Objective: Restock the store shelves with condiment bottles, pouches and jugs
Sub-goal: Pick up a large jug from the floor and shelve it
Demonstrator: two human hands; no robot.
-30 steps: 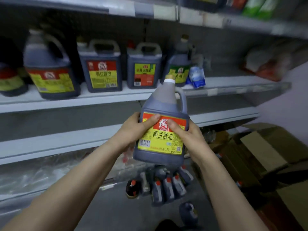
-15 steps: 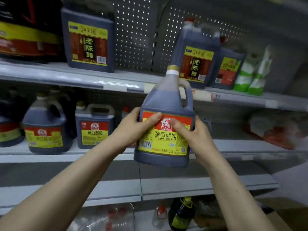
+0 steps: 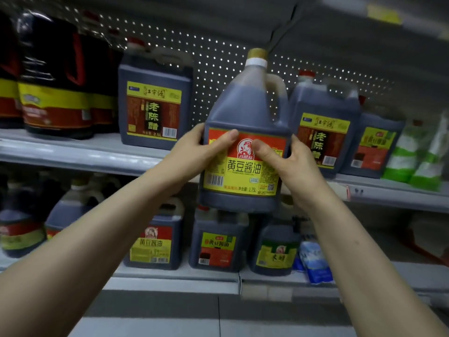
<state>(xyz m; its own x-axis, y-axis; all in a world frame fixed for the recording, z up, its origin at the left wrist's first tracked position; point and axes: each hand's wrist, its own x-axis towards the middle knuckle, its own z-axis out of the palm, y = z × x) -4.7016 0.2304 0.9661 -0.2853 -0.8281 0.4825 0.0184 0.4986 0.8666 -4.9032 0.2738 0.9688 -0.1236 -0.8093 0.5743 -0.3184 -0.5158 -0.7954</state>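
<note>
Head view, nearest first: clasping a soy sauce jug (image 3: 245,113) from both sides, with the left grip (image 3: 194,152) curling round its left flank and the right grip (image 3: 289,161) wrapping its right, both thumbs pressing on the label. Holding it upright in the air, cap on, handle to the right, resting on no shelf.

Hovering it in front of the upper shelf (image 3: 73,152), roughly in line with the open spot between the left vinegar jug (image 3: 154,105) and the right vinegar jug (image 3: 323,122).

Judging progress as midway at best. Seeing a row of jugs already standing on the lower shelf (image 3: 170,276), among them a matching soy jug (image 3: 153,239), and green pouches (image 3: 413,161) at the upper shelf's far right. Not yet setting this jug down, and probably heading for that open spot. Failing to tell how much stock is waiting out of frame.
</note>
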